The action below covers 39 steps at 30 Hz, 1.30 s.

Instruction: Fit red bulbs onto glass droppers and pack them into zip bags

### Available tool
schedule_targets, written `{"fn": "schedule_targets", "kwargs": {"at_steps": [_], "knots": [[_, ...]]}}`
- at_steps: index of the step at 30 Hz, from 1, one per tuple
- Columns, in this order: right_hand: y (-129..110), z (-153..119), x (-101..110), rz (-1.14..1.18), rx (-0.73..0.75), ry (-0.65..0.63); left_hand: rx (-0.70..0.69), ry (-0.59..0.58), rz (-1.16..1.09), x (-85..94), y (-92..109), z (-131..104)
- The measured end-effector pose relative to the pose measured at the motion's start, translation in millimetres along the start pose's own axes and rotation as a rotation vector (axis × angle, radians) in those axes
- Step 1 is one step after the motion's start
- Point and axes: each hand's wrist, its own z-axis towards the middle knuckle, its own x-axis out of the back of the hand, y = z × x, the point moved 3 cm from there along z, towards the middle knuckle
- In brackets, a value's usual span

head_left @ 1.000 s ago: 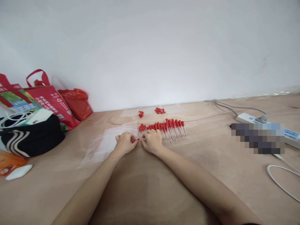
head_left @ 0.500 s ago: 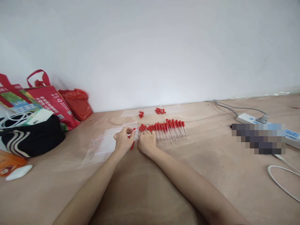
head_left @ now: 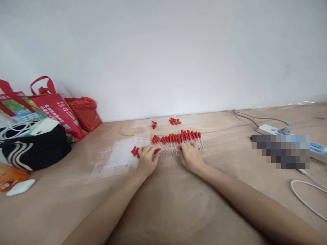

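Observation:
My left hand point(head_left: 148, 158) pinches a red rubber cap point(head_left: 157, 151) in front of the row. My right hand point(head_left: 189, 154) is closed at the lower ends of the clear droppers point(head_left: 163, 145), to the right of my left hand; a thin clear tube reaches from its fingertips toward the red cap. Several red-capped droppers point(head_left: 189, 134) lie side by side in a row behind both hands. Loose red caps point(head_left: 134, 150) rest just left of my left hand, by flat clear plastic bags point(head_left: 117, 154).
More red caps point(head_left: 174, 121) lie on clear bags near the wall. At the left stand a red shopping bag point(head_left: 58, 112), a red plastic bag point(head_left: 85, 114) and a black pouch point(head_left: 51, 146). A power strip point(head_left: 268, 129) with cables lies at the right, beside a blurred dark object point(head_left: 281, 151).
Both hands have moved right, my right hand farther. My left hand has come away from the bags, uncovering loose red caps. A clear tube now shows between the hands.

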Motion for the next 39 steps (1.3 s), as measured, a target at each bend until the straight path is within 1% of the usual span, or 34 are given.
{"fn": "schedule_targets", "kwargs": {"at_steps": [2,3,6,9,15,23,27,31,34,39], "knots": [[17,-16,9,0.13,0.102,0.066,-0.087,-0.061,-0.056,-6.9,14,-3],[24,-22,11,0.179,0.131,0.087,-0.123,-0.083,-0.08,-9.6,20,-4],[31,-29,13,0.238,0.16,0.1,-0.182,-0.101,-0.122,-13.6,29,-3],[26,-27,9,0.235,0.184,0.057,-0.19,-0.088,-0.132,-13.4,28,-3],[18,-22,2,0.228,0.241,-0.021,-0.186,-0.102,-0.152,-12.4,26,-4],[16,-22,6,0.244,0.234,-0.054,-0.184,-0.101,-0.191,-8.5,27,-3],[16,-22,8,0.222,0.244,-0.06,-0.198,-0.097,-0.184,-6.7,28,-4],[18,-22,7,0.198,0.277,-0.066,-0.252,-0.088,-0.174,-5.3,30,-5],[20,-22,8,0.162,0.305,-0.061,-0.29,-0.105,-0.145,-5.0,33,-6],[16,-23,11,0.026,0.36,-0.003,-0.314,-0.121,-0.109,-5.2,35,-7]]}}
